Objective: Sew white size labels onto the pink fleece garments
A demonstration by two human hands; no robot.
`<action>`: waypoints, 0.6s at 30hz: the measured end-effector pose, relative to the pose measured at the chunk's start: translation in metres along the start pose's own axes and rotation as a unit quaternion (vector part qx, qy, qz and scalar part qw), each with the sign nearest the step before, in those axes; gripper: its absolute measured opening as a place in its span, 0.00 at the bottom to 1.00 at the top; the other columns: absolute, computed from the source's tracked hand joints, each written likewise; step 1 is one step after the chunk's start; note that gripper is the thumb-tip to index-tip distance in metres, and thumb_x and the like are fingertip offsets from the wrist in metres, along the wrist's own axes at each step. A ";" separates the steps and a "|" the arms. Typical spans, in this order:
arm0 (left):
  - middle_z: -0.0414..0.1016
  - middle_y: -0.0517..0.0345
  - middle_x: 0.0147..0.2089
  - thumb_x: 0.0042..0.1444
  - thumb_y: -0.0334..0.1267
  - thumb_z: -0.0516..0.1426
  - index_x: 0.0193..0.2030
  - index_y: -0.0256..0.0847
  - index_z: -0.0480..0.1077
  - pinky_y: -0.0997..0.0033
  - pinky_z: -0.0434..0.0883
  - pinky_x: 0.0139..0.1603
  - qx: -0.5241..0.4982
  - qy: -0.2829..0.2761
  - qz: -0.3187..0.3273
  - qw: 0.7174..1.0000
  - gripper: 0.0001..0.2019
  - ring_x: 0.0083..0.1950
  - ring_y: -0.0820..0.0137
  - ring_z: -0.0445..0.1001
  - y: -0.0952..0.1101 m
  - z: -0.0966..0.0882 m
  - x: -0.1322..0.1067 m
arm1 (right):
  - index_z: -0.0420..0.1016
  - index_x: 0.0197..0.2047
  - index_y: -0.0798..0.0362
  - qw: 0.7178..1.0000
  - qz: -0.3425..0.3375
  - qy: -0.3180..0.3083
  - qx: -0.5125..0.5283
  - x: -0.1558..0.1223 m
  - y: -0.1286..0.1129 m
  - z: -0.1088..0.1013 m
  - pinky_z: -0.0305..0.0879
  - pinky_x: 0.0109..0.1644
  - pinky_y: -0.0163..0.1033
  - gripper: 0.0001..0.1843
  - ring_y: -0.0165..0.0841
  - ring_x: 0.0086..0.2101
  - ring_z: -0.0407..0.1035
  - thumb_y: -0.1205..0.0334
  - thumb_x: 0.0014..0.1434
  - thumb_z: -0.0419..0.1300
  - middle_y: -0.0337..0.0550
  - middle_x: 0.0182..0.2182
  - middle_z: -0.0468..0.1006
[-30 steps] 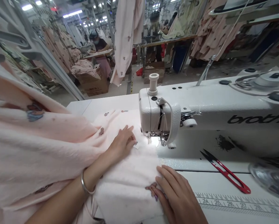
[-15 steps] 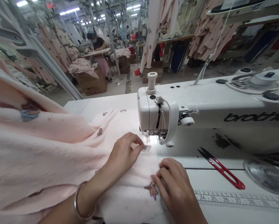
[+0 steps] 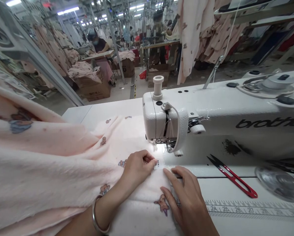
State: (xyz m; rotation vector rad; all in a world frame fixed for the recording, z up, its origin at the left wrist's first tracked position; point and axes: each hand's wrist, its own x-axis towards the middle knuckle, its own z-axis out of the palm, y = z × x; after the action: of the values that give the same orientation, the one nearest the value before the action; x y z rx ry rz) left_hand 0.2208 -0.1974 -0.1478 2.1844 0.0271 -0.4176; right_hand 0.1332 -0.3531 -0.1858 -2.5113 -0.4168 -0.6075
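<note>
In front of the sewing machine (image 3: 150, 111), your left hand (image 3: 138, 166) pinches a white label (image 3: 160, 164) while your right hand (image 3: 189, 195), fingers spread, touches pink fabric (image 3: 80, 173).

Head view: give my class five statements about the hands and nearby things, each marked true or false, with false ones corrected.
1. The left hand pinches the small white label. True.
2. The red snips lie to the right of the right hand. True.
3. The right hand is a clenched fist. False: its fingers are apart, at the edge of the pink fabric.
4. The left arm wears a silver bracelet. True.
5. The pink fabric is unprinted. False: it bears printed figures.
</note>
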 end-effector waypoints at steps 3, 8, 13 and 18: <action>0.75 0.58 0.27 0.50 0.42 0.57 0.29 0.39 0.72 0.75 0.63 0.28 0.003 -0.001 -0.001 1.000 0.08 0.27 0.72 0.71 -0.001 0.000 0.000 | 0.64 0.53 0.58 1.000 0.006 0.001 0.003 0.001 -0.001 0.000 0.65 0.51 0.52 0.15 0.45 0.53 0.58 0.66 0.64 0.52 0.56 0.49 0.62; 0.75 0.58 0.27 0.51 0.42 0.57 0.29 0.39 0.72 0.76 0.63 0.28 0.005 -0.003 -0.003 1.000 0.08 0.28 0.72 0.71 -0.001 0.000 0.000 | 0.64 0.52 0.59 1.000 0.006 -0.005 0.000 0.000 -0.001 0.001 0.64 0.52 0.52 0.14 0.45 0.54 0.58 0.66 0.63 0.53 0.57 0.50 0.62; 0.75 0.58 0.28 0.50 0.42 0.57 0.28 0.39 0.72 0.76 0.63 0.28 0.009 -0.002 -0.008 1.000 0.08 0.28 0.71 0.71 0.001 -0.001 0.000 | 0.64 0.52 0.58 1.000 0.016 -0.004 -0.007 -0.002 0.000 0.002 0.65 0.52 0.50 0.14 0.44 0.54 0.58 0.64 0.64 0.52 0.56 0.50 0.62; 0.75 0.59 0.28 0.50 0.42 0.58 0.29 0.40 0.72 0.76 0.63 0.28 0.014 -0.001 -0.012 1.000 0.08 0.28 0.71 0.72 0.003 -0.002 0.000 | 0.61 0.58 0.56 1.000 0.011 -0.022 -0.019 -0.003 0.000 0.001 0.65 0.51 0.50 0.19 0.44 0.54 0.57 0.62 0.65 0.50 0.56 0.51 0.61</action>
State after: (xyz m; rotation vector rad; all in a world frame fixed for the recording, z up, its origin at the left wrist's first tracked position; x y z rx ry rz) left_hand 0.2216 -0.1970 -0.1444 2.2127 0.0479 -0.4362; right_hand 0.1311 -0.3532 -0.1882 -2.5666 -0.3957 -0.5569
